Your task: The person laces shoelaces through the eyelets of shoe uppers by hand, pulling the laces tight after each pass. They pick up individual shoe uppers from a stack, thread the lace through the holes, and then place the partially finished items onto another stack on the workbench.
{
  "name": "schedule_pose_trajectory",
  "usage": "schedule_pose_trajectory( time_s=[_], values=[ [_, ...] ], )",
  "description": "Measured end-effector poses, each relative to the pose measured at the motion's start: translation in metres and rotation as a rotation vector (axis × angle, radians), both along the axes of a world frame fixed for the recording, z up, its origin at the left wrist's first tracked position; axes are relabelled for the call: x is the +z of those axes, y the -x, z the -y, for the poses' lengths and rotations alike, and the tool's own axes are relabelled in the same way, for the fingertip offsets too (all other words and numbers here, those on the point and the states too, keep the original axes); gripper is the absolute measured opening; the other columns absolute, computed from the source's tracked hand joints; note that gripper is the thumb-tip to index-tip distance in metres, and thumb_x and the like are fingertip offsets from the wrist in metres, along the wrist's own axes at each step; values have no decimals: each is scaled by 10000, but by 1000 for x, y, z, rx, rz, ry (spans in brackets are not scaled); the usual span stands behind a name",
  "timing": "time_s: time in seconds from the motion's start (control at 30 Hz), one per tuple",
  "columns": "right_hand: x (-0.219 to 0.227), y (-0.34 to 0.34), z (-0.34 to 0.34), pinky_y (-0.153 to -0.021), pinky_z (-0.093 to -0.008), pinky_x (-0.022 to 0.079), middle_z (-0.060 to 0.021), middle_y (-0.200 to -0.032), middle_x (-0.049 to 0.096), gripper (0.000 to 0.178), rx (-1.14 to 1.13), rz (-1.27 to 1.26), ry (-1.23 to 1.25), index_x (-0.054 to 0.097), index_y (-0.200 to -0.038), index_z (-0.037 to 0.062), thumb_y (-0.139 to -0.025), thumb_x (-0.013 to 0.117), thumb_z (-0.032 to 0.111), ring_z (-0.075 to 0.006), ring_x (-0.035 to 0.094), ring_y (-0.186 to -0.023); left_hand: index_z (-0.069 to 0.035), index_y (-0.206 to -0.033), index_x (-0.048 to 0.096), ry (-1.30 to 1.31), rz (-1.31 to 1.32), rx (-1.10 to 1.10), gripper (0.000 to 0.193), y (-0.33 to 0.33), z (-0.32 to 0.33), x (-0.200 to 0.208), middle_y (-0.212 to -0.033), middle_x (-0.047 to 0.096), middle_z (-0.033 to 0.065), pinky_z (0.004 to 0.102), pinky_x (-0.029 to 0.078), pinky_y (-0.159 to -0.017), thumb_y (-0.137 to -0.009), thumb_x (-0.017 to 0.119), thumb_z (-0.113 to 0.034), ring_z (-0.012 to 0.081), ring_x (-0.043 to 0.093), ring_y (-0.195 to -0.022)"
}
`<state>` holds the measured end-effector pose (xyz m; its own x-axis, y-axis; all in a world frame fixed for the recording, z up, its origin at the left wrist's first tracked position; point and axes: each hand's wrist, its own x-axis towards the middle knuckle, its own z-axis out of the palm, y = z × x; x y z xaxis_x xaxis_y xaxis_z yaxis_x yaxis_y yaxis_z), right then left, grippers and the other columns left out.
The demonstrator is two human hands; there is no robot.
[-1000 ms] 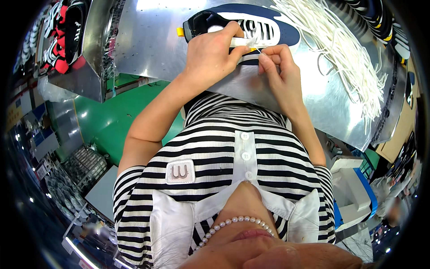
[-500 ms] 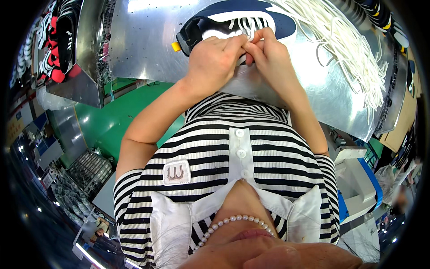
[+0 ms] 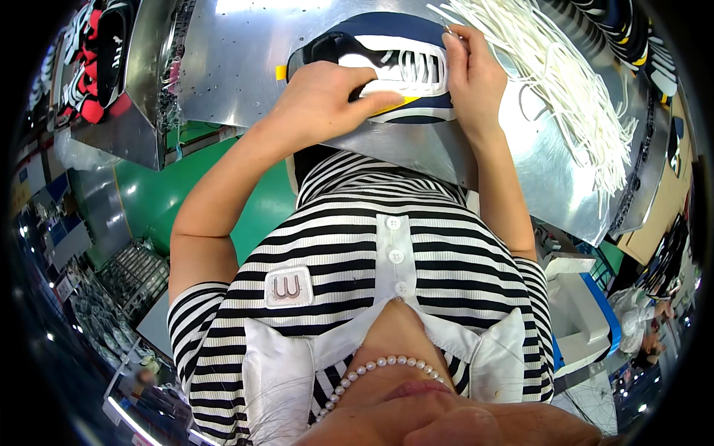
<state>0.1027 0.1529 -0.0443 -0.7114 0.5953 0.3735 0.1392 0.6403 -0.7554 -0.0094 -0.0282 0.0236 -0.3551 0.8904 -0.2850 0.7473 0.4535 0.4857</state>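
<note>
A navy sneaker (image 3: 390,27) with white side panels and a yellow heel tab lies on the metal table, heel to the left. White lace (image 3: 420,67) runs in several rows across its front. My left hand (image 3: 323,100) grips the sneaker's near side by the opening, its thumb stretched along the white eyelet panel. At the toe end, my right hand (image 3: 476,85) has thumb and forefinger closed in a pinch. A small thin tip shows at those fingertips, too small to name. The palm side of my left hand is hidden.
A heap of loose white shoelaces (image 3: 573,104) lies on the metal table (image 3: 230,67) to the right. More shoes stand in racks: red and black ones (image 3: 104,59) at left, dark ones (image 3: 621,30) at far right. Green floor (image 3: 160,197) shows below the table.
My hands were together over the lacing and have parted. The left has moved to the sneaker's near side by the opening, the right to the toe end. More of the lacing shows now.
</note>
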Motion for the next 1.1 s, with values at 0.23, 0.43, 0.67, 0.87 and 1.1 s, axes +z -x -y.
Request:
schedule_pose_trajectory(
  time_s=[0.23,0.43,0.67,0.87,1.1],
  values=[
    [7,-4,5,-634,-335,509,-151,-835,711,223,56,45,244,644,-1062,32,-962,610,229,-269,687,-705,16,-942,696,-514,61,422,256,-4,-15,-32,-632,638,55,290,407,-538,-947,627,-230,89,521,-546],
    [7,-7,14,-635,-405,506,-164,-824,705,220,-10,100,173,628,-1042,33,-962,600,236,-331,679,-716,-63,-963,720,-324,132,230,149,8,3,-13,-636,598,71,323,409,-532,-887,654,-172,177,515,-547],
    [11,-4,15,-682,-314,515,-137,-889,711,223,8,-92,497,627,-1093,20,-944,642,185,-197,677,-742,46,-1374,448,-882,2,676,504,-39,87,-43,-1323,550,189,360,485,-937,-915,638,-43,240,574,-1126],
    [21,33,27,-709,-245,482,-82,-894,699,240,171,-33,516,620,-1096,25,-903,689,151,-97,605,-773,25,-1359,480,-850,1840,853,526,-8,92,-54,-1264,601,143,362,495,-965,-942,656,-243,245,580,-1158],
    [15,25,-10,-671,-281,496,-86,-921,691,131,41,25,249,670,-1004,54,-885,673,108,-163,664,-792,56,-1199,583,-1116,705,723,411,75,35,58,-1095,690,121,335,532,-875,-875,682,-177,212,683,-974]
  ],
)
